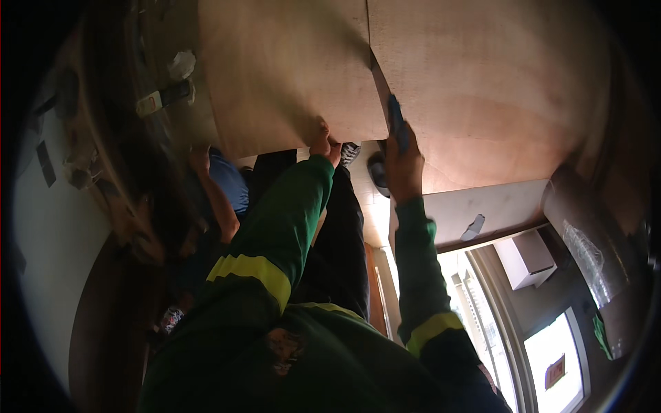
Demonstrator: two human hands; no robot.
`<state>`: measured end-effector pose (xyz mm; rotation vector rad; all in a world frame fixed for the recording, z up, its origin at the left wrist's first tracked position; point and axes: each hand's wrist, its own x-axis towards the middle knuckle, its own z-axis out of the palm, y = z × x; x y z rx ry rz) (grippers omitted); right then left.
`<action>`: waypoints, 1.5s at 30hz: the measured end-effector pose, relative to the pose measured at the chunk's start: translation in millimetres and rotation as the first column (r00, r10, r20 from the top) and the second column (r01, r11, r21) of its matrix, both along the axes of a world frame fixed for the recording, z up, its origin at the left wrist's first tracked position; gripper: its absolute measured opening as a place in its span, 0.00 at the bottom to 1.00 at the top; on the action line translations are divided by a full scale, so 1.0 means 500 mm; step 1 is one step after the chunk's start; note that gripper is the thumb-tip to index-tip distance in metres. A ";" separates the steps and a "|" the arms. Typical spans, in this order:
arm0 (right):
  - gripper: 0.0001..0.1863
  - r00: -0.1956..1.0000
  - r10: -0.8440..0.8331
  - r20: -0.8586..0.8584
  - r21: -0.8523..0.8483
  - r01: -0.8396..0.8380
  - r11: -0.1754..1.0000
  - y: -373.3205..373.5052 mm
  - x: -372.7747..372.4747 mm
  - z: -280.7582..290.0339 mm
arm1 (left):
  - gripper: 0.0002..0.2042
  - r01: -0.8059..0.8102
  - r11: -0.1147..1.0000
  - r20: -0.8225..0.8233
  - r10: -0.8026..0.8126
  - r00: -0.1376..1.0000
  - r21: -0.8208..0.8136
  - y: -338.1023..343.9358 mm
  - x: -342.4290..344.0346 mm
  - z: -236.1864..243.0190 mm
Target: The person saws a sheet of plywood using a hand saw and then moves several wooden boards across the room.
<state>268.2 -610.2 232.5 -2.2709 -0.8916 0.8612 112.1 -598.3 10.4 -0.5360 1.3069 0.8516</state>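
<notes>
My right hand is closed around the blue handle of a handsaw. Its dark blade lies along a narrow gap that runs away from me between two stretches of light brown plywood, the left piece and the right piece. At the near edge of the left piece, my left hand is closed on the board, its thumb on top and the other fingers partly hidden. Below that edge, a shoe with a patterned sole and a dark shoe show.
Close on the left, another person's bare arm and blue clothing reach the board. A whitish packet and crumpled plastic lie beyond. At right stand a plastic-wrapped roll, a pale panel and a white box.
</notes>
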 end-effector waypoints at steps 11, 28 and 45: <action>0.23 0.997 -0.076 0.001 0.057 0.076 0.996 0.098 0.061 -0.136 | 0.25 0.003 0.998 0.087 0.002 0.996 -0.056 0.012 0.060 0.037; 0.23 0.997 -0.045 0.059 0.109 0.039 0.993 0.073 0.060 -0.151 | 0.25 0.009 1.000 0.084 -0.008 0.996 -0.019 0.017 0.059 0.026; 0.21 0.998 -0.016 0.064 0.085 0.010 0.996 0.058 0.051 -0.135 | 0.22 0.017 1.000 0.062 -0.016 0.998 -0.015 0.001 0.055 0.037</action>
